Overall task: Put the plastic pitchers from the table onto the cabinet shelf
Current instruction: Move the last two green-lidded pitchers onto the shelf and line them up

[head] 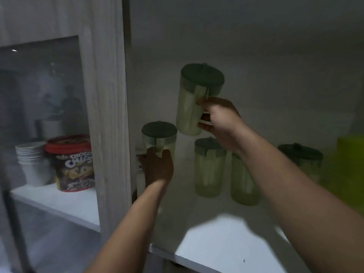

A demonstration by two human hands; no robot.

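Observation:
Both my arms reach into a dim cabinet. My right hand (220,119) grips the handle of a pale green plastic pitcher (191,107) with a dark lid, held in the air above the shelf (216,247). My left hand (157,168) is wrapped around a second such pitcher (159,138) at the left of the shelf, close to the cabinet's side wall. Three more lidded pitchers stand on the shelf: one in the middle (208,168), one partly behind my right forearm (243,186), one at the right (303,160).
A yellow-green container (348,168) sits at the far right of the shelf. A wooden door frame (106,115) divides off the left compartment, where a chocolate snack tub (72,164) and stacked white cups (33,164) stand behind glass.

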